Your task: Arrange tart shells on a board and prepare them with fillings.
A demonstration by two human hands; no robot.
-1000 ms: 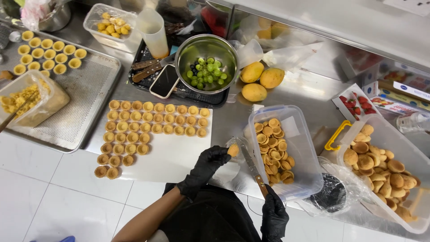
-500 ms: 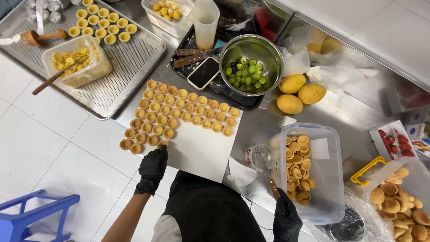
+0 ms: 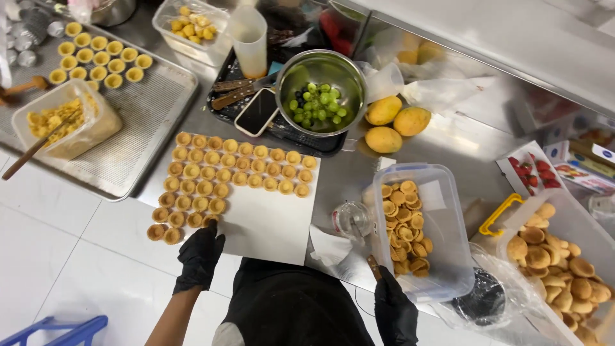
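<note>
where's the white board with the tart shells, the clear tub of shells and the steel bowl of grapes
white board [image 3: 272, 224], head view, bare lower part
clear tub [image 3: 448, 256], head view, right wall
steel bowl [image 3: 320, 67], head view, inner wall above the grapes

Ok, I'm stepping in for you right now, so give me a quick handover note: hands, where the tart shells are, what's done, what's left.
Left hand: gloved, fingers at the near left corner of the white board, setting a tart shell at the end of the rows.
Right hand: gloved, resting at the near edge of the clear tub, holding nothing that shows.
Done: several rows of shells laid out on the board's far and left parts.
Left: the near right of the board is bare; many shells remain in the tub.
</note>
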